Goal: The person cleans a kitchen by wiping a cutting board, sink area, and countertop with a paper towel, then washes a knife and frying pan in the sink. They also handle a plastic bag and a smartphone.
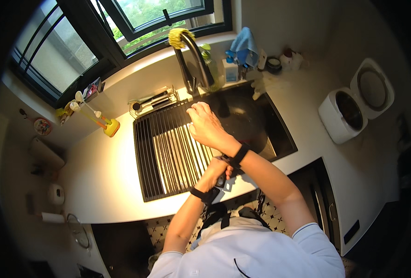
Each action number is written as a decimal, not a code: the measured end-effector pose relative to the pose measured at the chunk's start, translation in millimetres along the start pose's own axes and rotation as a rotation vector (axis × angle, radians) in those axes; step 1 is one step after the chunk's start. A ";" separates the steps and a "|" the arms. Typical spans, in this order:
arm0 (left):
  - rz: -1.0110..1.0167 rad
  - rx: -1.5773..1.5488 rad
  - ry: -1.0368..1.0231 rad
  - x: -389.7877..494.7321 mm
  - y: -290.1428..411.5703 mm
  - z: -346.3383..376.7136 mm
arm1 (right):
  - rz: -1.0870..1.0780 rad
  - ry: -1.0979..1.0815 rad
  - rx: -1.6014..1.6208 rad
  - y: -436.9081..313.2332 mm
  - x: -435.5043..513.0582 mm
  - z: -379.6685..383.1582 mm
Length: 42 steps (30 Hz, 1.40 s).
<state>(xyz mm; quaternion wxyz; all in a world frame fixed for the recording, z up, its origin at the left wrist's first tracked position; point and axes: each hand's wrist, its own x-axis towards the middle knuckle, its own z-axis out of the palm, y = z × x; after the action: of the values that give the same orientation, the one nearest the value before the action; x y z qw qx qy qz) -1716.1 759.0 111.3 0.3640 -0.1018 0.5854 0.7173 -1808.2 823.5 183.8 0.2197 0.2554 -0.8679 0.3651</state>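
Note:
My right hand (pixel 207 127) reaches across above the black roll-up drying rack (pixel 144 156), its fingers curled in. Nothing shows in it, though its palm is hidden. A black strap (pixel 241 155) circles my right wrist. Just below that strap, my left hand (pixel 216 170) has its bent fingers on a small dark device (pixel 223 158) at the wrist's underside. Another black band (pixel 200 195) with a dark unit is on my left wrist. Under both hands, the rack lies over the left part of the black sink (pixel 285 142). A large round dark pan (pixel 242 121) sits in the sink's right part.
A black faucet (pixel 200 62) with a yellow cloth (pixel 179 37) rises behind the sink. Bottles (pixel 230 71) and a blue cloth (pixel 245 45) stand right of it. A white rice cooker (pixel 337 114) has its lid up. A yellow brush holder (pixel 112 128) stands left.

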 end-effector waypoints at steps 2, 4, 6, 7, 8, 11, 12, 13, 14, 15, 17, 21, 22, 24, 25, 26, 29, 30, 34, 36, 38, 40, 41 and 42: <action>0.004 -0.004 -0.066 6.9 -1.4 -13.7 | 0.064 0.003 -0.272 15.1 32.6 41.2; -0.013 -0.034 -0.084 11.7 -3.7 -25.6 | 0.245 -0.123 -0.433 37.7 62.5 75.3; -0.004 -0.001 -0.112 13.9 -7.7 -34.5 | 0.297 -0.115 -0.543 59.1 73.1 98.0; 0.005 0.015 -0.131 14.3 -9.2 -39.1 | 0.314 -0.137 -0.620 69.9 78.9 105.2; 0.003 0.000 -0.151 15.0 -10.1 -43.6 | 0.329 -0.135 -0.711 79.3 87.7 112.6; 0.081 0.036 -0.212 14.4 -12.4 -58.1 | 0.232 -0.141 -0.911 99.4 108.2 120.4; 0.137 0.069 -0.219 14.6 -13.4 -61.0 | 0.233 -0.176 -0.987 102.7 115.3 121.5; 0.180 0.104 -0.219 15.3 -14.4 -63.5 | 0.230 -0.227 -1.088 103.8 119.2 121.8; 0.161 0.079 -0.223 16.0 -15.7 -66.0 | 0.284 -0.340 -1.163 104.4 127.6 124.2; 0.181 0.054 -0.244 16.2 -17.7 -68.2 | 0.357 -0.494 -1.239 103.5 136.1 128.7; 0.221 0.003 -0.278 15.5 -22.2 -72.6 | 0.373 -0.454 -1.327 97.8 140.4 138.2; 0.302 -0.067 -0.303 11.8 -27.1 -78.4 | 0.336 -0.393 -1.302 82.5 121.6 150.0; 0.313 -0.067 -0.291 10.5 -27.4 -78.7 | 0.326 -0.328 -1.259 80.7 118.7 147.1; 0.168 0.075 -0.256 8.2 -27.1 -78.5 | 0.284 -0.178 -1.070 73.6 111.6 135.3; 0.073 0.142 -0.230 8.0 -26.0 -78.2 | 0.304 -0.165 -0.917 65.6 106.1 128.3; 0.133 0.010 -0.216 4.2 -27.2 -76.3 | 0.356 -0.156 -0.780 53.3 101.9 123.7; 0.021 0.057 -0.150 -3.6 -26.0 -74.2 | 0.240 -0.224 -0.477 11.4 73.0 92.1; 0.060 0.093 -0.095 -9.3 -25.8 -75.4 | 0.233 -0.229 -0.433 -4.6 57.8 81.3; 0.044 0.206 -0.033 -21.6 -15.2 -75.6 | 0.125 -0.003 -0.213 -49.8 -9.5 35.5; 0.217 0.181 -0.050 -20.7 -7.2 -68.9 | 0.185 0.013 -0.174 -57.5 -43.5 10.0; 0.240 0.242 -0.023 -15.8 0.5 -59.1 | 0.258 0.029 -0.180 -57.7 -72.1 -12.8; 0.195 0.210 -0.059 -8.3 5.3 -46.0 | 0.318 0.052 -0.187 -54.3 -95.8 -33.3; 0.197 0.202 -0.100 -5.1 6.2 -39.9 | 0.338 0.068 -0.209 -51.0 -105.0 -42.6; 0.133 0.163 -0.156 -3.2 6.2 -35.0 | 0.356 0.093 -0.205 -47.5 -112.9 -51.7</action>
<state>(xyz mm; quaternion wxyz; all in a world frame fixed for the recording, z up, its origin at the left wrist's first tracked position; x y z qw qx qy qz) -1727.6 725.3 107.5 0.3674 0.0233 0.6169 0.6956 -1682.2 865.4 177.4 0.2162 0.0571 -0.9209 0.3192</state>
